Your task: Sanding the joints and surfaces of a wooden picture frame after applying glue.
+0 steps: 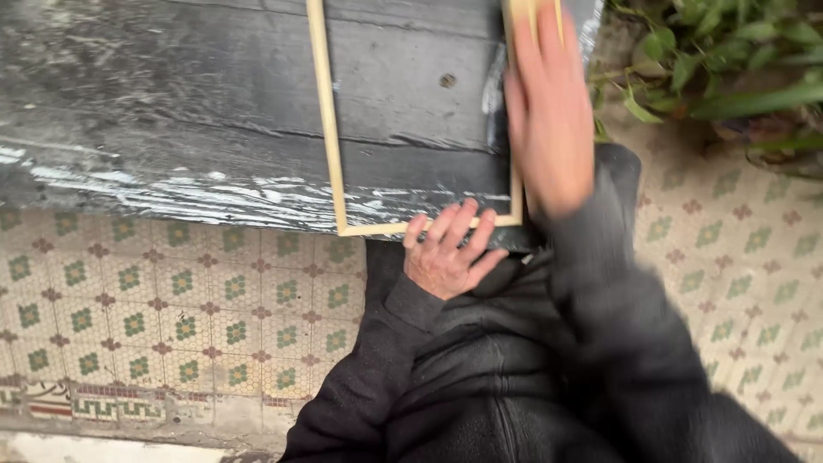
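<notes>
The thin pale wooden rectangular frame (334, 154) lies flat on the weathered black plank tabletop (171, 111), its near corner right at the tabletop's front edge. The left hand (446, 253) pins that corner, fingers (459, 225) spread narrow on the rail. The right hand (549, 111), blurred, lies flat along the right rail, fingers straight and together. Uneven pressure could tip the frame off onto the patterned tile floor (171, 300). Open room lies leftward; leafy green plants (720, 60) crowd the right.
</notes>
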